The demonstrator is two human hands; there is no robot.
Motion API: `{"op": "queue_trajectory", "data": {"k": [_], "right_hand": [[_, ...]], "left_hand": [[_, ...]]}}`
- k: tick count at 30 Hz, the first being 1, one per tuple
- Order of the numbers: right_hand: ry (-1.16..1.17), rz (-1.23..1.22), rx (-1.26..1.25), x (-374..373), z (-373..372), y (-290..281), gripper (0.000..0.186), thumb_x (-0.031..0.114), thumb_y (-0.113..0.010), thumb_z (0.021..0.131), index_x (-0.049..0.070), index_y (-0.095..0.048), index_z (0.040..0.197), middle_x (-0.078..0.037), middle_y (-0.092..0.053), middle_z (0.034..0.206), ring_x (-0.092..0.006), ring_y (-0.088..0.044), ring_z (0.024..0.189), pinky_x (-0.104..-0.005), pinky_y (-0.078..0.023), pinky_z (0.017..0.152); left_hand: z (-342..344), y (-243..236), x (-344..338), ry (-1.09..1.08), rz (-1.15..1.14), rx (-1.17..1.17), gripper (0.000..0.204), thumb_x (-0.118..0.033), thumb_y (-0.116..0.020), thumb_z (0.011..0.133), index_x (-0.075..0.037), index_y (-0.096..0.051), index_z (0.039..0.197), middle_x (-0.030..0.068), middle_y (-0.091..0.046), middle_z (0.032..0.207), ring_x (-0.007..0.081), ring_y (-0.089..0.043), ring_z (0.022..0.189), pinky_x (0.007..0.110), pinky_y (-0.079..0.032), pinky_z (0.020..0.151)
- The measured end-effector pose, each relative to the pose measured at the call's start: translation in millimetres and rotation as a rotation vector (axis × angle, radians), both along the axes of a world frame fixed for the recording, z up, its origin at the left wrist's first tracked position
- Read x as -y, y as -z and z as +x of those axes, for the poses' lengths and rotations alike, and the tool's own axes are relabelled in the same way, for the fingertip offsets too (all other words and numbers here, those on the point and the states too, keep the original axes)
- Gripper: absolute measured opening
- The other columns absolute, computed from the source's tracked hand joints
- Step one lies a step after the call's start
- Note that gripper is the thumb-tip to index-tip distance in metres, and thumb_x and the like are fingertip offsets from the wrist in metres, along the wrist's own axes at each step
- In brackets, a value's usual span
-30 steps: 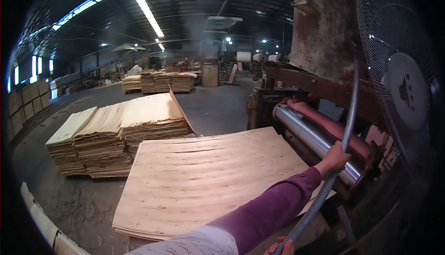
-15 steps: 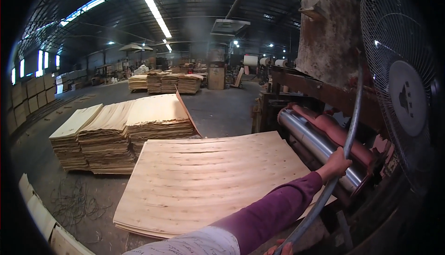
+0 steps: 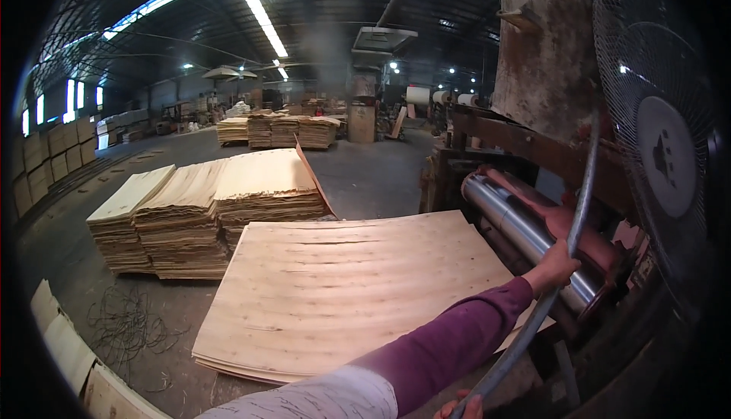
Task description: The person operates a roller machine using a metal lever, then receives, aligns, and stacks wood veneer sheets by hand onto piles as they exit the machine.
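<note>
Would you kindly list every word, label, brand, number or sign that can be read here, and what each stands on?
No text is legible.
Fan hub: dark marks, too blurred to read.
White part of the left sleeve: script-like print, too small and blurred to read.

Grey tube slants across steel roller

The tube point(image 3: 537, 316) – round, dull grey, gently bowed – passes in front of the steel roller point(image 3: 518, 227) near its closer end, rising above it and running down below, toward its left.
</note>
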State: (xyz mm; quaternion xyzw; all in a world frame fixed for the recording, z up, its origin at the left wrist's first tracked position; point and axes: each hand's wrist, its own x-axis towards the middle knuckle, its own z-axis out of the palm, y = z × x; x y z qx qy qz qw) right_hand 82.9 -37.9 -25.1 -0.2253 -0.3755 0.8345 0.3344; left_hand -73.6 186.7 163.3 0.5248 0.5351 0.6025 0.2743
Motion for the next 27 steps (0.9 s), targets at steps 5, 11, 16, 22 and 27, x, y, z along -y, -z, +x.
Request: {"op": "queue_trajectory", "data": {"k": [5, 11, 16, 22, 27], "right_hand": [[-0.013, -0.002, 0.019, 0.2, 6.7, 1.6, 0.047, 0.050, -0.048, 0.100, 0.006, -0.047, 0.117, -0.004, -0.047, 0.066, -0.0158, -0.048, 0.048, -0.0306, -0.045, 0.042], [0.051, 0.027, 0.049, -2.6, 10.6, -3.3, 0.052, 0.053, -0.047, 0.099, 0.005, -0.046, 0.120, -0.003, -0.046, 0.066, -0.0162, -0.046, 0.049, -0.0322, -0.043, 0.043], [0.037, 0.010, 0.059, 6.3, 13.5, -10.1, 0.051, 0.054, -0.042, 0.100, 0.006, -0.047, 0.116, -0.003, -0.044, 0.063, -0.0161, -0.045, 0.050, -0.0317, -0.041, 0.043], [0.080, -0.018, 0.031, 16.8, 10.5, -18.1, 0.044, 0.049, -0.043, 0.101, 0.007, -0.048, 0.113, -0.003, -0.048, 0.063, -0.0152, -0.045, 0.048, -0.0300, -0.040, 0.042], [0.017, -0.043, 0.025, 13.2, 11.1, -6.4, 0.043, 0.046, -0.046, 0.101, 0.005, -0.048, 0.115, -0.004, -0.051, 0.065, -0.0177, -0.049, 0.051, -0.0325, -0.043, 0.045]], "left_hand": [[3.3, 1.0, -6.2, -0.005, -0.001, 0.005, 0.036, -0.008, -0.061, 0.083, 0.002, -0.041, 0.111, 0.0145, -0.056, 0.080, 0.0251, -0.063, 0.056, 0.037, -0.053, 0.048], [9.3, 2.2, -12.6, -0.064, 0.049, -0.065, 0.040, -0.010, -0.063, 0.080, -0.002, -0.044, 0.114, 0.0186, -0.062, 0.082, 0.0268, -0.066, 0.060, 0.039, -0.054, 0.049], [21.4, 4.6, -21.8, -0.029, 0.105, -0.052, 0.036, -0.011, -0.064, 0.081, -0.001, -0.047, 0.110, 0.0177, -0.062, 0.081, 0.0272, -0.066, 0.062, 0.039, -0.054, 0.051], [20.8, 10.3, -26.7, 0.010, 0.048, 0.019, 0.031, -0.012, -0.065, 0.081, 0.001, -0.050, 0.105, 0.0167, -0.063, 0.080, 0.0277, -0.066, 0.063, 0.040, -0.055, 0.054], [7.8, 13.8, -22.4, -0.005, 0.062, -0.007, 0.027, -0.012, -0.066, 0.081, 0.002, -0.053, 0.101, 0.0158, -0.064, 0.080, 0.0282, -0.066, 0.065, 0.040, -0.055, 0.056]]}}
